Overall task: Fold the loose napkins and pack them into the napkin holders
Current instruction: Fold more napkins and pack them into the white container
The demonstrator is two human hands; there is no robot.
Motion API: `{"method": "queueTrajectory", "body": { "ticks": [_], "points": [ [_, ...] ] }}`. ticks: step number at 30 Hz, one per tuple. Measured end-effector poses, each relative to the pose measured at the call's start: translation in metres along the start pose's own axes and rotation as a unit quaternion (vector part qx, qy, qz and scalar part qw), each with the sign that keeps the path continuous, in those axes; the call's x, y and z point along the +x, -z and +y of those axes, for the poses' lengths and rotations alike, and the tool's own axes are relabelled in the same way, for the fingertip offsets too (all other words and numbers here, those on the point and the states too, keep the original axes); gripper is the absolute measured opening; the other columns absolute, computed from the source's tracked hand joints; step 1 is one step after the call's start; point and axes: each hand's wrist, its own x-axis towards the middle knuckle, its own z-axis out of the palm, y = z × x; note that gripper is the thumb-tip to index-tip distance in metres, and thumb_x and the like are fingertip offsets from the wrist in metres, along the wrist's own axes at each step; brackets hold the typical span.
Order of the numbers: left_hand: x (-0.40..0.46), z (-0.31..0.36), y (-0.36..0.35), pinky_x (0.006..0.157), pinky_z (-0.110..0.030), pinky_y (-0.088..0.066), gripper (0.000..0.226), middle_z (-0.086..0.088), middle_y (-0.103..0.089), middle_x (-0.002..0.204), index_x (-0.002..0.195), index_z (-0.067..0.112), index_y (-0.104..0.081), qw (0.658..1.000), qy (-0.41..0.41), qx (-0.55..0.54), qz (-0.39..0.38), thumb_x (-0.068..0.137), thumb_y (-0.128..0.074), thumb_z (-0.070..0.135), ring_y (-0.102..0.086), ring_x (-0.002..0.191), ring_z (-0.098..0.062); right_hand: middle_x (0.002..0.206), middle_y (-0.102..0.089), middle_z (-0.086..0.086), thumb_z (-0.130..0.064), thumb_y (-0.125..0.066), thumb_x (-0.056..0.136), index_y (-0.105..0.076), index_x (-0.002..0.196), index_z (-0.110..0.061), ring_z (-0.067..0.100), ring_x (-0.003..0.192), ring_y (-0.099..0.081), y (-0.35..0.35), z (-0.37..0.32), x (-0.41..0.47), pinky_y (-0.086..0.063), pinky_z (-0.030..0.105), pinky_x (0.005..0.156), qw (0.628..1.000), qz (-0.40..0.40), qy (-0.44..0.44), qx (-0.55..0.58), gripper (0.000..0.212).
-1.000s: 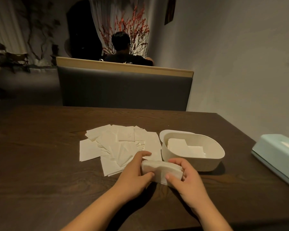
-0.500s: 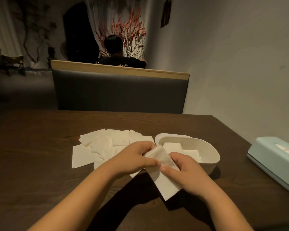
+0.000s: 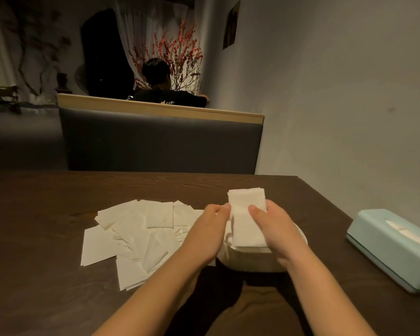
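white paper, folded napkin [image 3: 246, 215]: held upright above the white holder, long side vertical, several layers visible at its top edge.
left hand [image 3: 210, 230]: at the napkin's left edge; fingers [image 3: 226, 206] curled, tips pinching that edge.
right hand [image 3: 275, 227]: at the napkin's right side; thumb across the front face, remaining fingers wrapped behind; holding the napkin.
white holder [image 3: 257, 261]: oval, open-topped napkin holder on the bench, directly beneath both hands; mostly hidden by the hands and the napkin; only its near wall and part of its right rim show. contents cannot be told.
loose napkins [image 3: 141, 235]: white square sheets spread flat and overlapping on the bench, just left of the holder; the left forearm crosses over the pile's near right part.
bench [image 3: 34, 275]: dark brown wood with visible grain; carries the loose napkins, the holder and the tissue box.
tissue box [image 3: 393, 248]: pale blue-green, rectangular, slot on top with white tissue showing; near the bench's right edge, well apart from the holder.
booth seat [image 3: 160, 141]: dark grey padded back with a light wooden top rail, beyond the far edge of the bench.
background: a person in a dark top sits facing away behind the booth seat; red-berried branches [image 3: 177, 59] stand beyond; plain grey wall on the right.
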Motion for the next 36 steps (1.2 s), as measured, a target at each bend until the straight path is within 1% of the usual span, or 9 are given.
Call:
{"method": "queueTrajectory", "body": {
  "ticks": [2,8,12,17,21,26,29,32,36],
  "points": [
    [0.006,-0.006,0.009,0.089,-0.031,-0.039,0.030,0.011,-0.055,0.113,0.121,0.029,-0.048,1.000,-0.007,0.009,0.018,0.105,-0.034,0.050,-0.051,0.101,-0.007,0.105,-0.059,-0.007,-0.030,-0.049,0.103,-0.050,0.118,-0.026,0.006,0.089,-0.055,0.010,-0.002,0.010,-0.043,0.024,0.061,1.000,0.016,-0.016,-0.016,0.015],
    [0.013,-0.018,0.008,0.094,-0.029,-0.045,0.036,0.003,-0.050,0.141,0.137,0.030,-0.047,0.997,-0.004,0.078,-0.013,0.101,-0.052,0.031,-0.049,0.111,-0.010,0.097,-0.061,-0.005,-0.026,-0.058,0.097,-0.054,0.112,-0.020,0.009,0.085,-0.059,0.008,0.001,0.029,-0.044,0.023,0.059,0.981,-0.060,-0.080,-0.164,0.016],
    [0.008,-0.018,0.003,0.096,-0.039,-0.056,0.038,0.005,-0.053,0.132,0.130,0.032,-0.049,0.994,0.010,0.094,-0.046,0.095,-0.050,0.018,-0.060,0.106,-0.015,0.086,-0.058,-0.004,-0.026,-0.059,0.096,-0.051,0.100,-0.016,0.009,0.075,-0.055,0.001,0.001,0.032,-0.043,0.023,0.058,0.962,-0.085,-0.103,-0.239,0.013],
    [0.007,-0.019,0.004,0.091,-0.043,-0.058,0.032,0.005,-0.055,0.114,0.124,0.029,-0.052,0.995,0.015,0.087,-0.050,0.094,-0.047,0.016,-0.064,0.094,-0.015,0.094,-0.061,0.001,-0.031,-0.058,0.093,-0.052,0.116,-0.013,0.013,0.080,-0.058,-0.002,0.008,0.036,-0.047,0.026,0.065,0.947,-0.079,-0.106,-0.293,0.029],
    [0.008,-0.021,0.004,0.091,-0.040,-0.059,0.041,0.005,-0.053,0.121,0.135,0.029,-0.049,0.995,0.015,0.081,-0.051,0.096,-0.048,0.017,-0.062,0.095,-0.013,0.073,-0.056,0.003,-0.034,-0.055,0.096,-0.059,0.093,-0.011,0.017,0.070,-0.056,0.003,0.010,0.037,-0.049,0.030,0.068,0.946,-0.068,-0.110,-0.299,0.024],
    [0.010,-0.022,0.004,0.090,-0.039,-0.059,0.047,0.001,-0.052,0.135,0.140,0.028,-0.046,0.995,0.011,0.085,-0.059,0.095,-0.048,0.017,-0.062,0.101,-0.016,0.083,-0.058,0.000,-0.044,-0.053,0.096,-0.056,0.118,-0.011,0.016,0.074,-0.056,-0.003,0.006,0.036,-0.045,0.027,0.061,0.933,-0.096,-0.115,-0.329,0.039],
    [0.008,-0.025,0.009,0.083,-0.031,-0.060,0.047,0.004,-0.049,0.133,0.143,0.031,-0.043,0.998,-0.003,0.058,-0.040,0.098,-0.052,0.018,-0.065,0.089,-0.010,0.093,-0.061,0.001,-0.037,-0.053,0.098,-0.051,0.130,-0.010,0.015,0.076,-0.057,-0.005,0.002,0.030,-0.045,0.026,0.060,0.934,-0.060,-0.079,-0.343,0.042],
    [0.010,-0.029,0.017,0.084,-0.027,-0.058,0.043,0.008,-0.051,0.139,0.140,0.033,-0.045,0.998,-0.028,0.048,0.032,0.099,-0.056,0.024,-0.064,0.095,-0.010,0.127,-0.058,0.003,-0.025,-0.056,0.098,-0.044,0.140,-0.016,0.015,0.102,-0.059,-0.012,-0.006,0.019,-0.044,0.022,0.075,0.954,0.049,0.021,-0.296,0.045],
    [0.009,-0.033,0.034,0.084,-0.028,-0.058,0.005,0.012,-0.063,0.099,0.097,0.030,-0.062,0.991,-0.084,0.021,0.103,0.098,-0.058,0.027,-0.062,0.089,-0.009,0.100,-0.064,-0.009,-0.019,-0.058,0.097,-0.062,0.105,-0.027,0.004,0.085,-0.057,-0.045,-0.021,0.005,-0.041,0.011,0.065,0.959,0.054,0.154,-0.233,0.011]
  ]
}}
